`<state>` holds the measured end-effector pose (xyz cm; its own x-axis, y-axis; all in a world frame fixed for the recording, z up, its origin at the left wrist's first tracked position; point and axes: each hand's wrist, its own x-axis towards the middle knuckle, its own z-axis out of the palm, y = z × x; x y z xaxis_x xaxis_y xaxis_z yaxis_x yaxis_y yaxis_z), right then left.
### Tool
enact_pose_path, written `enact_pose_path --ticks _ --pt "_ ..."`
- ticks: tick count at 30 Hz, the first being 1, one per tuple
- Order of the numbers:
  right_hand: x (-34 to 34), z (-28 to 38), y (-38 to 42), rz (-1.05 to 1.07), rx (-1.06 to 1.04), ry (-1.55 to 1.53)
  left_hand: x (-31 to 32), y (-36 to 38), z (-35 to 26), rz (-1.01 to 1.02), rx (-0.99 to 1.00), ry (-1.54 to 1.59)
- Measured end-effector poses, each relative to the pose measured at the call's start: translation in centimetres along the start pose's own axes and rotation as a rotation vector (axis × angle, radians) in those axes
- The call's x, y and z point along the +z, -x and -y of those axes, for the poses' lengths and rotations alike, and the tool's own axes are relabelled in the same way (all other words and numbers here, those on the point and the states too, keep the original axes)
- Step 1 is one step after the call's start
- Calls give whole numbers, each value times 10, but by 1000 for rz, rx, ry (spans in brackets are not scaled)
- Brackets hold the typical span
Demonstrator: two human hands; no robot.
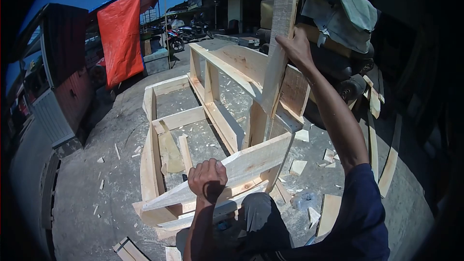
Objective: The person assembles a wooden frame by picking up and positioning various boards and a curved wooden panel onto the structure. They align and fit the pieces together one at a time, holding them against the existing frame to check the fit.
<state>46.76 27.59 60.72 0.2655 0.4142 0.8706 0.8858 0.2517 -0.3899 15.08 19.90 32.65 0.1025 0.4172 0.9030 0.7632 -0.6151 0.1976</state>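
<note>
My left hand [208,176] grips the top edge of a slanted wooden plank [251,162] at the near end of a large bare-wood frame [212,101] lying on the concrete. My right hand [296,47] is raised and closed around a long pale board [278,48] held nearly upright, its lower end resting against the frame's upper rail. My right arm in a dark blue sleeve crosses the right of the view. My knee in dark trousers shows below the frame.
Wood offcuts and chips [299,166] litter the concrete around the frame. Loose planks [389,164] lie to the right. A machine draped with cloth [345,14] stands behind the board. An orange tarp [121,38], a stall and parked motorbikes [186,34] are at the back left.
</note>
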Motion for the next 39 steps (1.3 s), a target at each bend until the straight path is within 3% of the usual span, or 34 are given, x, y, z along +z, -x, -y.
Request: enact_pose_path --ticks 2,4,6,10,14,18,19,23,25,26,28,30,32,34,36,37,39 --pt "4 4 6 -61 -8 -26 1 -1 1 5 10 13" --pt "11 6 9 -178 124 -133 3 -1 2 -2 0 6" --pt "11 5 9 -140 174 -224 4 3 4 14 1 16" --pt "7 0 16 -102 84 -390 5 2 2 35 16 -46" --pt "-45 66 71 80 135 -484 7 0 1 15 38 -104" --pt "-82 104 150 29 -196 -574 9 2 1 4 18 -119" --pt "-91 110 160 18 -187 -575 10 1 2 11 31 -120" --pt "-131 137 191 -29 235 -836 -5 -2 -5 155 -56 -113" --pt "-135 139 193 -53 328 -892 -27 -15 -23 219 -272 509" --pt "-122 139 192 -179 391 -1033 -41 -16 -13 368 -229 676" --pt "-100 137 191 -320 456 -1183 -54 -12 -22 193 -74 838" --pt "-80 134 193 -398 485 -1545 -73 -10 -27 198 -59 727" --pt "-64 133 203 -350 533 -1613 -81 -13 -20 -21 22 289" --pt "-47 130 214 -136 530 -1603 -92 -9 4 -61 17 290" --pt "-63 133 222 69 429 -1057 -100 -5 45 -101 -265 696" --pt "-63 128 226 54 440 -1051 -107 -8 63 -135 -224 620" --pt "-62 116 234 359 443 -1042 -124 -15 89 -158 -178 552"
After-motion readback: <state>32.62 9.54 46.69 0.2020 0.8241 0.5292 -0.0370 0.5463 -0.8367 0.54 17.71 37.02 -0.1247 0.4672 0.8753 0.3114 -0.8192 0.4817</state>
